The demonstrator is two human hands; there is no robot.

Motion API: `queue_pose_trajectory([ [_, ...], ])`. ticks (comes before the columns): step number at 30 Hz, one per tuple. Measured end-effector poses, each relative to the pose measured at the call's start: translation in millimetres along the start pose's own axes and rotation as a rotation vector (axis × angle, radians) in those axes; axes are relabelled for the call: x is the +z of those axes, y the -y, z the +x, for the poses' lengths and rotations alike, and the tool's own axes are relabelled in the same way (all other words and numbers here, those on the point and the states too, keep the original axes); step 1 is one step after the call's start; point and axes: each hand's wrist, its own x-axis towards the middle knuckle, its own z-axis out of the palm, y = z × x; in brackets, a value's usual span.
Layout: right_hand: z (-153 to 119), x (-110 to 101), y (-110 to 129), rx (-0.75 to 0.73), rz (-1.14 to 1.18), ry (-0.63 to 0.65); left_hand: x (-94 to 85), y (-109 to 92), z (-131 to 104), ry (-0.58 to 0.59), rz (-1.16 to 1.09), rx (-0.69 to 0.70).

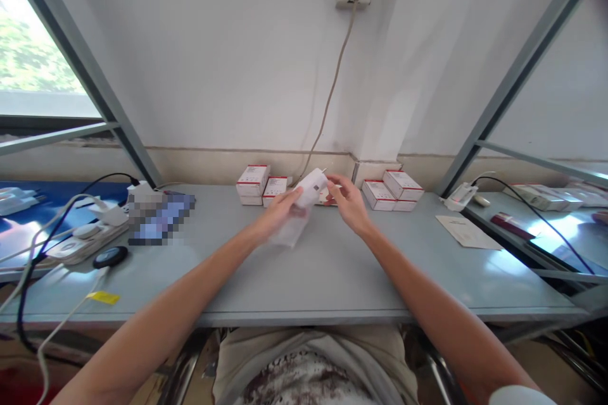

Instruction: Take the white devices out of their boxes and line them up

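Observation:
Over the middle of the table, my left hand is closed around a white plug adapter. Its metal prongs point up and to the right, and a small dark square shows on its face. A clear plastic bag hangs beneath it, at the same hand. My right hand is just right of the adapter, by the prong end. Its fingers are loosely bent and apart, with nothing I can make out between them. Whether its fingertips touch the adapter I cannot tell.
Small red-and-white boxes stand in a left stack and a right stack by the wall. At left lie a power strip, cables, a black round device and a pixelated phone. A paper sheet lies right.

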Motion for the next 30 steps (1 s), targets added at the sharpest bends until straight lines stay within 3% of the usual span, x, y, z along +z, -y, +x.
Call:
queue_pose_trajectory([
  [4, -6.7, 2.2, 4.5, -0.175, -0.177, 0.029, 3.1, -5.7, -5.8, 0.142, -0.243, -0.113],
  [11, -12.6, 3.1, 9.9, -0.219, -0.254, 0.282, 6.7, -8.1, -12.3, 0.089, -0.384, -0.417],
  [17, -10.9, 6.3, 9.1, -0.208, -0.221, 0.341, 7.3, -7.6, -12.6, 0.106, -0.384, -0.411],
  [20, -9.6, 6.3, 8.8, -0.145, -0.160, 0.279, 7.1, -5.0, -12.9, 0.182, -0.380, -0.419],
  [24, -5.2, 0.7, 5.6, -0.101, -0.139, 0.098, 5.5, -4.0, -14.3, 0.303, -0.395, -0.460],
  [27, -0.2, -6.4, 3.8, -0.071, -0.140, -0.041, 4.8, -6.4, -15.7, 0.333, -0.399, -0.437],
  [30, 3.0, -11.3, 4.7, -0.061, -0.112, -0.098, 5.4, -10.3, -17.0, 0.317, -0.415, -0.384],
])
